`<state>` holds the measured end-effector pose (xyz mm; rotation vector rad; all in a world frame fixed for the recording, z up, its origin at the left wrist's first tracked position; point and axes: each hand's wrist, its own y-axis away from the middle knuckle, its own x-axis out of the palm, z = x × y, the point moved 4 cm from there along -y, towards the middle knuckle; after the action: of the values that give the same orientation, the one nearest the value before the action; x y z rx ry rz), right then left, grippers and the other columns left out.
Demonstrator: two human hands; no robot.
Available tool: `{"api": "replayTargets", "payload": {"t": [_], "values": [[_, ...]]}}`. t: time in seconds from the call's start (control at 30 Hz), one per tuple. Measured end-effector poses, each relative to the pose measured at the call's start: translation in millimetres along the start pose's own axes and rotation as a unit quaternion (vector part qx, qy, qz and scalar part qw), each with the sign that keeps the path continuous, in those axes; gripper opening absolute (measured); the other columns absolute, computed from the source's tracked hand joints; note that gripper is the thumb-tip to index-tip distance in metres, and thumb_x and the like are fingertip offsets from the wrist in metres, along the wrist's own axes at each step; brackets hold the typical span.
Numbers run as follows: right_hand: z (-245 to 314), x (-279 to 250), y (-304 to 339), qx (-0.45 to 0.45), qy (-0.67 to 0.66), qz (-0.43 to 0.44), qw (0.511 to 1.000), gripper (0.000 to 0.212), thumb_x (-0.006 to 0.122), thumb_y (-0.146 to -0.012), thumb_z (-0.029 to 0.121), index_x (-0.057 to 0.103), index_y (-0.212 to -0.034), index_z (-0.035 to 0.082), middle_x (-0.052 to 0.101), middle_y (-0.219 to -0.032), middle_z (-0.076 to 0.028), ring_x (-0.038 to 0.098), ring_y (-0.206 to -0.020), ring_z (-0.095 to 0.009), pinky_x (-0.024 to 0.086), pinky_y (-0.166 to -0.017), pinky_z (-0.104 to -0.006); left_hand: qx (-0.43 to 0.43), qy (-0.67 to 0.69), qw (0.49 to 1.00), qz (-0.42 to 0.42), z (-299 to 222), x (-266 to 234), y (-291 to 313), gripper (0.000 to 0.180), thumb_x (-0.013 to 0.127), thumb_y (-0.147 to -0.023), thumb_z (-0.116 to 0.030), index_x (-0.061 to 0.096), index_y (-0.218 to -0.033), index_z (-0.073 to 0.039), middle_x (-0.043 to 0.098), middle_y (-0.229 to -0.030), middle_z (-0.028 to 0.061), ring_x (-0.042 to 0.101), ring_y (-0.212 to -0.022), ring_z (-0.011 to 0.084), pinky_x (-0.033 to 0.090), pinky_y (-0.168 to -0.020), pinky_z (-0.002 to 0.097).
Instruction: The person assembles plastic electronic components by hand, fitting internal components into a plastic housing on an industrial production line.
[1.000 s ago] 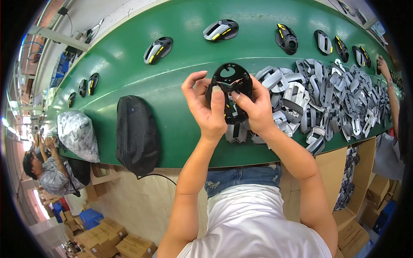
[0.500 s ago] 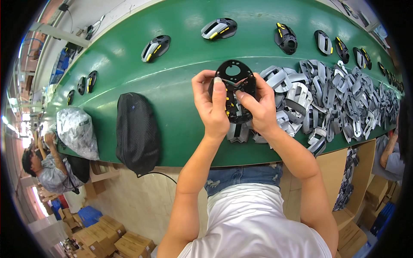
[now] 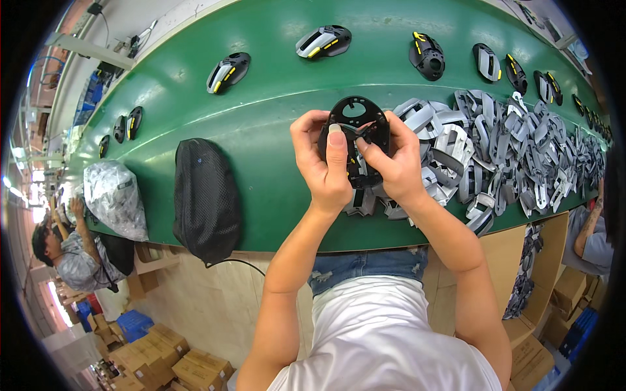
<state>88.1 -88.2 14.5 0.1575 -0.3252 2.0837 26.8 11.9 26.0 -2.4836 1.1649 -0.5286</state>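
My left hand [image 3: 323,156] and my right hand [image 3: 394,153] hold a black computer mouse shell [image 3: 354,109] between them, over the green work surface [image 3: 274,163]. It has a round opening at its far end and small yellow parts along its side. Both thumbs press on its middle, and the curled fingers wrap round its two sides. Just beyond my right hand lies a large heap of grey and silver plastic shell parts [image 3: 499,140]. A few of those parts show under my wrists. My fingers hide much of the shell's lower half.
Several black, grey and yellow mouse bodies [image 3: 324,42] lie along the far strip. To the left are a black mesh-covered object [image 3: 207,202] and a clear plastic bag [image 3: 116,201]. A cardboard box [image 3: 548,267] with parts stands at right. Co-workers [image 3: 72,254] sit at both ends.
The mouse bodies on the far strip have shifted a little to the left. The shell has tilted slightly in my hands, and both thumbs still press on it.
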Motion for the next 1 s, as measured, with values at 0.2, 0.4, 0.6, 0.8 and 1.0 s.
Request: {"api": "replayTargets", "payload": {"t": [0.2,0.4,0.6,0.8,1.0], "values": [[-6,-2,-1,-0.015,0.016,-0.012,1.0,0.013,0.06,-0.076,0.008,0.048,-0.078,0.002,0.049,-0.072,0.002,0.043,-0.068,-0.005,0.037,-0.062,-0.0212,-0.066,0.04,0.997,-0.013,8,-1,-2,0.028,0.049,-0.094,-0.024,0.043,-0.111,-0.002,0.051,-0.096,0.0045,0.048,-0.084,0.0081,0.04,-0.075,0.0217],[-11,-2,-1,-0.037,0.014,-0.024,0.999,0.012,0.057,-0.077,0.007,0.048,-0.076,0.001,0.047,-0.067,0.002,0.041,-0.064,-0.005,0.036,-0.059,-0.0218,-0.094,0.077,0.992,-0.013,12,-2,-1,0.028,0.05,-0.093,-0.019,0.042,-0.111,0.001,0.05,-0.099,0.0068,0.048,-0.088,0.0096,0.04,-0.079,0.0239],[-8,-2,-2,-0.042,0.039,-0.023,0.998,0.012,0.057,-0.077,0.007,0.047,-0.074,0.0,0.046,-0.065,0.001,0.04,-0.062,-0.005,0.035,-0.056,-0.0219,-0.096,0.072,0.993,-0.015,14,-3,-1,0.028,0.05,-0.094,-0.02,0.042,-0.11,0.001,0.05,-0.098,0.0063,0.048,-0.087,0.0093,0.04,-0.079,0.0234],[-12,-3,-2,-0.015,0.04,-0.018,0.999,0.013,0.058,-0.076,0.008,0.047,-0.074,0.001,0.046,-0.066,0.001,0.041,-0.063,-0.005,0.035,-0.057,-0.0222,-0.119,0.094,0.988,-0.021,17,-3,-1,0.028,0.05,-0.094,-0.02,0.042,-0.11,0.001,0.05,-0.096,0.0052,0.047,-0.086,0.0083,0.04,-0.077,0.0226],[-8,-1,-5,0.02,0.026,-0.01,0.999,0.013,0.06,-0.075,0.01,0.05,-0.077,0.001,0.05,-0.07,0.001,0.044,-0.067,-0.005,0.038,-0.062,-0.0215,-0.094,0.039,0.994,-0.029,13,-2,-2,0.026,0.049,-0.095,-0.024,0.044,-0.109,-0.002,0.052,-0.093,0.0031,0.049,-0.083,0.0068,0.041,-0.075,0.0214]]}}
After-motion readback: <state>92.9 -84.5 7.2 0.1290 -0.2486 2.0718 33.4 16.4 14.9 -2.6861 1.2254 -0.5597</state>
